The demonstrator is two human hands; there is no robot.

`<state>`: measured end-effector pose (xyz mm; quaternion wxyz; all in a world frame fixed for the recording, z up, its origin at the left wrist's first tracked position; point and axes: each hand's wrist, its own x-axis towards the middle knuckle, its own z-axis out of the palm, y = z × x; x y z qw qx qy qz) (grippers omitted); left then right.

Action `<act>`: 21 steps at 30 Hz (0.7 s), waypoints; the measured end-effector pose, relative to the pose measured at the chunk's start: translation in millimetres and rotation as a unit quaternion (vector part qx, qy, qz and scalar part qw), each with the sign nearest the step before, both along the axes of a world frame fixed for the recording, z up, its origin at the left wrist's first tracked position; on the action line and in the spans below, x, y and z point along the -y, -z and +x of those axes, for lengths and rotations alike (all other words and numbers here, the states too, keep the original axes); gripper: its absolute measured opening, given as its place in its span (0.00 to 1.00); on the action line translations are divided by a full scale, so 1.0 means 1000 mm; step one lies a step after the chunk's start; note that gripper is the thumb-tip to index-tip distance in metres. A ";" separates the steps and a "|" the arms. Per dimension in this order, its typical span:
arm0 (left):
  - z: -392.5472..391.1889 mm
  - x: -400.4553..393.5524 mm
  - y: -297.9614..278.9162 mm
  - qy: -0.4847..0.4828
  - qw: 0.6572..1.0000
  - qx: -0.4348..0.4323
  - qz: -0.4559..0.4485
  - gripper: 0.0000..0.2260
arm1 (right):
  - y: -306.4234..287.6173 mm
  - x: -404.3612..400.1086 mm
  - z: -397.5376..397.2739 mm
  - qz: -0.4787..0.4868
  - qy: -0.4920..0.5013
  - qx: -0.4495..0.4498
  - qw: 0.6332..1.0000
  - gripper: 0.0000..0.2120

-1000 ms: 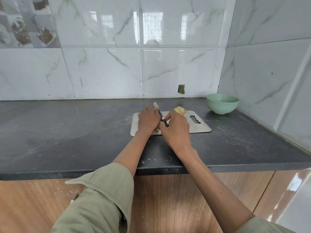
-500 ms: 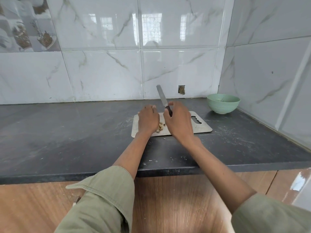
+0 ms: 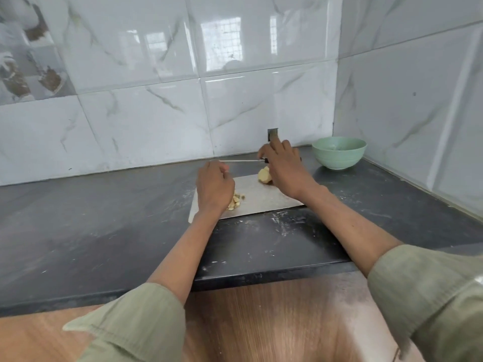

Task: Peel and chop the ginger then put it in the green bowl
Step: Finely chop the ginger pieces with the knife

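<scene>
A peeled yellow ginger chunk (image 3: 264, 175) lies at the far side of the metal cutting board (image 3: 264, 201). A small heap of chopped ginger pieces (image 3: 236, 202) sits on the board's left part. My right hand (image 3: 286, 169) grips the handle of a knife (image 3: 236, 160) and holds it level above the board, blade pointing left, just behind the chunk. My left hand (image 3: 214, 186) hovers over the board's left end beside the chopped pieces. Its fingers are loosely curled just under the blade tip, with nothing seen in them. The green bowl (image 3: 339, 152) stands in the back right corner.
The dark countertop (image 3: 104, 231) runs wide to the left and carries white smears near the board. Tiled walls close the back and the right side. The counter's front edge (image 3: 261, 276) is near my body, above wooden cabinet fronts.
My right hand has swung the knife from pointing up and away to lying level with its blade to the left. The ginger chunk shows again beside that hand. The view has tilted.
</scene>
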<state>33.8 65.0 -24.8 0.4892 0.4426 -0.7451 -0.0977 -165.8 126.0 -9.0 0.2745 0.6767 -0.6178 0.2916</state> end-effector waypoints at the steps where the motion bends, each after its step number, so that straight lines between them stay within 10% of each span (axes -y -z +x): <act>1: -0.002 -0.003 0.000 -0.001 1.000 0.025 -0.018 0.11 | 0.001 -0.001 -0.001 -0.002 -0.005 0.015 1.000 0.27; 10: -0.060 0.001 -0.017 0.078 0.945 0.319 -0.005 0.20 | 0.000 0.007 -0.020 -0.013 -0.077 0.262 0.962 0.18; 21: -0.083 0.017 -0.008 0.072 0.946 0.313 0.056 0.21 | -0.007 0.009 -0.032 0.002 -0.057 0.359 0.931 0.08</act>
